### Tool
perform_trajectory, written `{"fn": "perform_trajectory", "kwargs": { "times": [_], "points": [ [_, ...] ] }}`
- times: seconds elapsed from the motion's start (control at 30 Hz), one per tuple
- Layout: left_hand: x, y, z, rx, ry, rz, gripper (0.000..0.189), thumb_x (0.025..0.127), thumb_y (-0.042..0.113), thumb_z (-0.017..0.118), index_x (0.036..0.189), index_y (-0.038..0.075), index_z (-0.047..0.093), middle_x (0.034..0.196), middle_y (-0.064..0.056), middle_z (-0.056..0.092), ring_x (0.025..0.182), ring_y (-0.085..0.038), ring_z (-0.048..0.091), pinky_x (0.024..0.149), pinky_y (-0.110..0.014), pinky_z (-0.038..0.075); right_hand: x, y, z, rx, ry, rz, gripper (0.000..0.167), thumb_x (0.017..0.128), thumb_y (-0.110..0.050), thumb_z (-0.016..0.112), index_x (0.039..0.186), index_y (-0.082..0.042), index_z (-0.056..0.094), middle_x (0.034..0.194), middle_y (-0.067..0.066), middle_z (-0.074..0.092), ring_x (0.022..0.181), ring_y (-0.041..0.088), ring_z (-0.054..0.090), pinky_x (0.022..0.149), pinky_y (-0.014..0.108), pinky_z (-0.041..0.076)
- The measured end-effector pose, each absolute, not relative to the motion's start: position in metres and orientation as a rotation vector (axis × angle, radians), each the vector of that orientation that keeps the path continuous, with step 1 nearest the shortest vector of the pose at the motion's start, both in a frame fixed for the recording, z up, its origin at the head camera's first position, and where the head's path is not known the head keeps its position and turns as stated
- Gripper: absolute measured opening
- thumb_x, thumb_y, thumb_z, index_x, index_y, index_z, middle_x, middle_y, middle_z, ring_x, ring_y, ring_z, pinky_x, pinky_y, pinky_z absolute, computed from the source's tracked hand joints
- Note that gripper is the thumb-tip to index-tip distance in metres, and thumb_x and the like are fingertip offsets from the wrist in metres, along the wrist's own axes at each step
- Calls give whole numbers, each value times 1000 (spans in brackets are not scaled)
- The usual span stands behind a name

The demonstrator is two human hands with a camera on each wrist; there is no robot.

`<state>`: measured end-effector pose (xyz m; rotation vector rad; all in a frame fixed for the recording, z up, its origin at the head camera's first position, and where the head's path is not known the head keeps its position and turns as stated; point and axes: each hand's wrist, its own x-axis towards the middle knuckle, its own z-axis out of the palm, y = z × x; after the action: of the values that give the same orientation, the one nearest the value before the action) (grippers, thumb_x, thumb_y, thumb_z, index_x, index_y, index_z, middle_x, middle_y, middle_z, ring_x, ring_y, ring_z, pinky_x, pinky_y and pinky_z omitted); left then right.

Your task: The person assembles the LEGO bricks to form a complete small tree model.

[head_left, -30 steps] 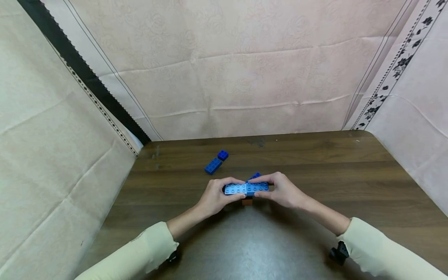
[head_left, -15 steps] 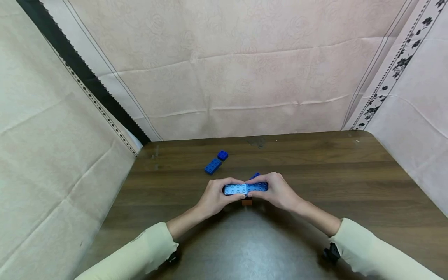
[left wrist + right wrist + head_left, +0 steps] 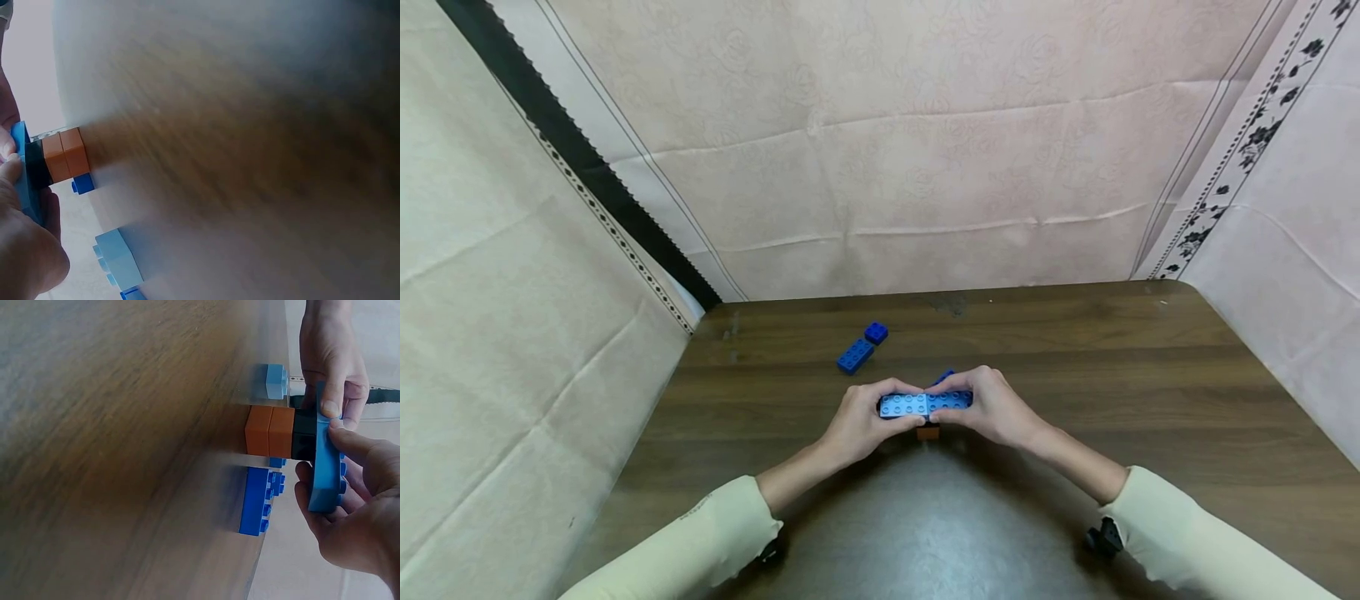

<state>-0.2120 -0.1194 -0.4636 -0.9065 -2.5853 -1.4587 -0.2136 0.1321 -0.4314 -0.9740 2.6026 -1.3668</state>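
A low stack stands on the table, with orange bricks at the bottom and a black brick above them. Across its top, two blue toy building bricks lie end to end. My left hand pinches the light blue brick, thumb on the near side and fingers on the far side. Likewise, my right hand holds the medium blue brick between thumb and fingers. The thumbs almost meet near the seam. In the head view, the hands and top bricks hide most of the stack.
Beyond the left hand lie a blue brick and a smaller blue brick, close together. Another dark blue brick is behind the stack, partly covered by the right hand in the head view. Cloth hangs around the wooden table.
My right hand has slid slightly left along the medium blue brick, its thumb now closer to the seam, and the right forearm has shifted left. The left hand stays in place.
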Motion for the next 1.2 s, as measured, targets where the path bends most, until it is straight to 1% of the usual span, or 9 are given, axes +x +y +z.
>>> {"fn": "perform_trajectory", "kwargs": {
  "times": [0.3,0.57,0.73,0.83,0.97,1.07,1.2],
  "points": [
    [-211,-118,-462,-902,-2631,-1390,31,96,23,83,125,17,75,120,1,77,99,-7,71,84,-27,60,-215,132,-432,-991,2589,-1371,29,93,-14,85,120,-6,80,108,1,79,85,11,67,74,26,59],
    [-212,-119,-458,-941,-2651,-1336,33,96,25,83,127,16,73,121,1,76,101,-8,71,87,-28,59,-215,132,-431,-989,2594,-1372,28,93,-14,85,120,-7,80,107,0,79,84,9,69,74,27,60],
    [-212,-123,-456,-1002,-2650,-1297,39,96,26,83,131,15,72,126,1,74,106,-10,70,91,-28,58,-214,132,-431,-971,2600,-1354,30,93,-15,85,122,-9,80,108,-1,79,82,10,67,73,26,59],
    [-215,-128,-455,-1034,-2641,-1261,43,95,27,83,134,14,72,130,1,73,106,-12,69,89,-28,58,-215,132,-432,-977,2589,-1359,29,94,-15,85,122,-8,80,107,1,79,82,10,67,74,26,60],
    [-221,-137,-452,-1051,-2626,-1240,47,95,29,83,137,10,70,135,-1,71,118,-21,69,94,-39,59,-215,132,-432,-973,2588,-1364,29,93,-15,85,121,-6,80,107,3,78,84,12,66,75,26,60],
    [-226,-145,-449,-1006,-2633,-1238,49,97,30,82,139,9,69,138,-3,71,127,-27,66,102,-50,56,-215,132,-432,-956,2596,-1360,30,93,-16,86,121,-7,80,108,3,78,85,13,66,75,27,59],
    [-232,-156,-448,-904,-2659,-1209,47,100,31,78,141,11,68,140,-2,70,132,-24,64,106,-50,54,-214,132,-433,-943,2598,-1364,30,92,-16,86,121,-7,80,110,4,78,87,14,67,76,27,60]
  ]
}}
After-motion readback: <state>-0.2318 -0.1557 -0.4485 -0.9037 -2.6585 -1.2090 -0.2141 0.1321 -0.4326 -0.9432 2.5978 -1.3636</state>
